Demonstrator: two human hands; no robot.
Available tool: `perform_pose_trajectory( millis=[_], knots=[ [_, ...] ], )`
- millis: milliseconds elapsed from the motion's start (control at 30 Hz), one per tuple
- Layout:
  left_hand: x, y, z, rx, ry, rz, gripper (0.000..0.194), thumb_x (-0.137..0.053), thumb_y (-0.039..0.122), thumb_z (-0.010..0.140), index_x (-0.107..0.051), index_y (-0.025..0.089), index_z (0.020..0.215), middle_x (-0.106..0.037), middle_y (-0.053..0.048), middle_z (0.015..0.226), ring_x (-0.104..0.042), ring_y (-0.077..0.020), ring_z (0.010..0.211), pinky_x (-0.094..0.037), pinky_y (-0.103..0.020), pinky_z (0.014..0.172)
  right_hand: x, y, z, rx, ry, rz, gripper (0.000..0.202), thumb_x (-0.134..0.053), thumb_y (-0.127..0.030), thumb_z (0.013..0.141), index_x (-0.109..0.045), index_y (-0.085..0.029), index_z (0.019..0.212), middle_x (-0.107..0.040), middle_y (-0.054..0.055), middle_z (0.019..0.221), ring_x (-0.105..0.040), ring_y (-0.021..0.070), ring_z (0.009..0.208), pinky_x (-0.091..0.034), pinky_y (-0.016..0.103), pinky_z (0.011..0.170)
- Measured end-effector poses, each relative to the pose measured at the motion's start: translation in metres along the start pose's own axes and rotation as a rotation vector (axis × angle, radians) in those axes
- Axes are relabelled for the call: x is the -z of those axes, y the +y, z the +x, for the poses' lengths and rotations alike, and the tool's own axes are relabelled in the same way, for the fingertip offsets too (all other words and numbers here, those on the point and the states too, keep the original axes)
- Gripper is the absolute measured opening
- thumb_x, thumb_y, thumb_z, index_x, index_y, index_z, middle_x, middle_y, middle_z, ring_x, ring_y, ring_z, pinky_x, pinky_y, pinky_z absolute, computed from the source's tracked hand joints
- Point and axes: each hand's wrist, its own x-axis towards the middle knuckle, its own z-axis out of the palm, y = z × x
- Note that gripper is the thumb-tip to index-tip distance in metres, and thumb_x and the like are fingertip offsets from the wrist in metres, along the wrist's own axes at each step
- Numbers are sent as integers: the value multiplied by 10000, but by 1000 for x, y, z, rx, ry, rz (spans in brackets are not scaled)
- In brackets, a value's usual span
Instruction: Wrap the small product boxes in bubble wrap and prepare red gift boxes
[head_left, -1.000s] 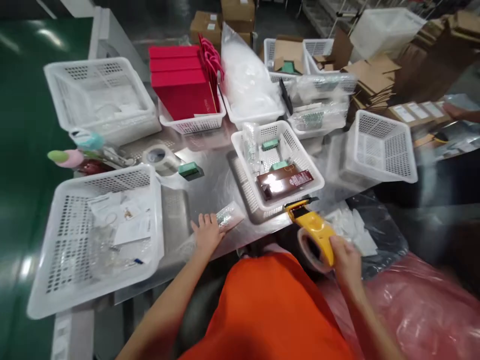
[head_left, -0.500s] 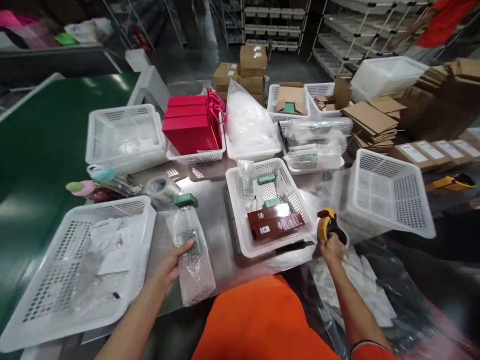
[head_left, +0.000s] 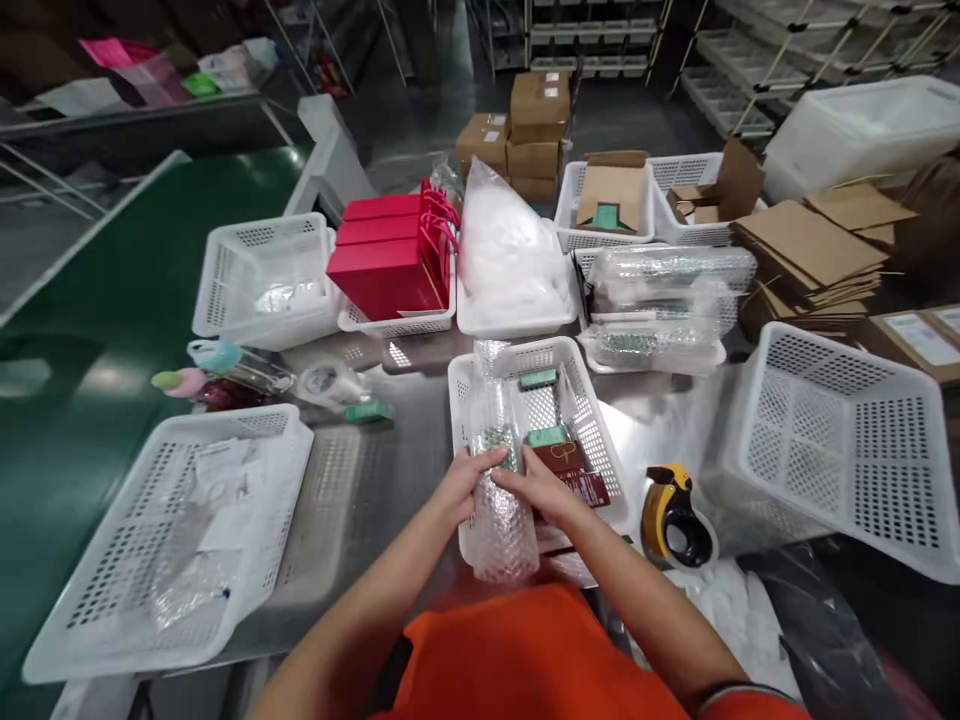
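Observation:
A long bubble-wrapped package (head_left: 506, 540) with something green inside is held over the left side of a white basket (head_left: 607, 440). My left hand (head_left: 466, 482) grips its left side, and my right hand (head_left: 536, 485) grips its right side, thumbs on top. In the basket under and beside the package lie dark red-brown boxes (head_left: 589, 488) and small green boxes (head_left: 546, 436). Right of the basket, a yellow and black tape dispenser (head_left: 679, 520) rests on the table, apart from my hands.
At the left stands a white basket with plastic bags (head_left: 300, 430), beside tape rolls (head_left: 330, 385) and a small green box (head_left: 369, 411). Red gift bags (head_left: 390, 260), a white bag (head_left: 510, 260) and more bubble-wrapped packages (head_left: 667, 290) line the back. Another white basket (head_left: 847, 430) stands at right.
The bubble-wrapped package has moved right, from the table to over the middle basket. My right hand has let go of the tape dispenser and taken hold of the package. The view has shifted.

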Motion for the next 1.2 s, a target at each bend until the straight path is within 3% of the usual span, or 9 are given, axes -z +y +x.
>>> perform_pose_trajectory(
  millis=[167,367,500,567,633,800,900,1100,1200],
  knots=[
    [2,-3,6,-80,35,71,553,-948,343,594,-647,209,1037,-765,-55,974,-732,-209,844,-590,-310,786,26,-5,4,-127,-42,218,674,-969,-327,510,-653,-220,1096,-753,18,961,-720,244,926,-542,391,919],
    [-6,-10,18,-152,148,151,654,-922,425,622,-577,189,1125,-729,-94,1109,-713,-258,993,-564,-370,879,32,-3,10,-142,-89,285,631,-965,-329,565,-677,-231,1117,-767,29,981,-729,233,932,-555,362,905],
    [-10,-6,39,-191,82,288,695,-909,481,641,-586,189,1183,-713,-122,1200,-678,-289,1114,-530,-388,967,42,-7,18,-103,-3,207,612,-976,-365,529,-680,-222,1045,-773,45,975,-730,256,939,-554,389,912],
    [-4,0,50,-168,-13,316,770,-906,516,641,-586,190,1261,-686,-146,1280,-643,-311,1199,-507,-393,1005,54,-15,26,-59,78,147,635,-976,-378,510,-665,-213,1039,-775,62,1006,-730,270,936,-558,412,905],
    [6,2,61,-152,5,351,844,-899,525,654,-556,212,1359,-608,-164,1417,-590,-325,1289,-485,-377,1030,68,-27,41,26,199,80,673,-961,-402,521,-636,-216,1081,-769,74,1053,-725,273,936,-562,435,898],
    [22,-16,82,-83,152,544,634,-797,394,786,-590,167,1340,-572,-206,1454,-627,-325,1237,-473,-408,1048,96,-47,98,255,453,-234,678,-926,-420,494,-592,-232,1054,-737,56,1054,-679,265,982,-522,455,956],
    [19,-27,96,-205,201,710,453,-692,239,829,-643,139,1268,-611,-207,1413,-620,-319,1258,-443,-436,1106,104,-47,124,263,487,-344,661,-913,-418,475,-570,-230,1008,-723,71,1042,-664,278,989,-507,467,956],
    [12,-22,127,-271,350,736,436,-588,157,834,-640,156,1268,-652,-182,1383,-606,-314,1284,-399,-468,1155,95,-32,136,243,450,-331,654,-888,-443,525,-549,-223,1039,-707,84,1104,-647,275,1049,-498,452,996],
    [12,-20,133,-257,302,563,455,-635,138,747,-664,170,1200,-712,-143,1286,-631,-298,1242,-434,-447,1124,86,-26,141,167,370,-204,607,-871,-468,545,-557,-235,1008,-711,49,1039,-652,263,1042,-510,445,995]
  ],
)
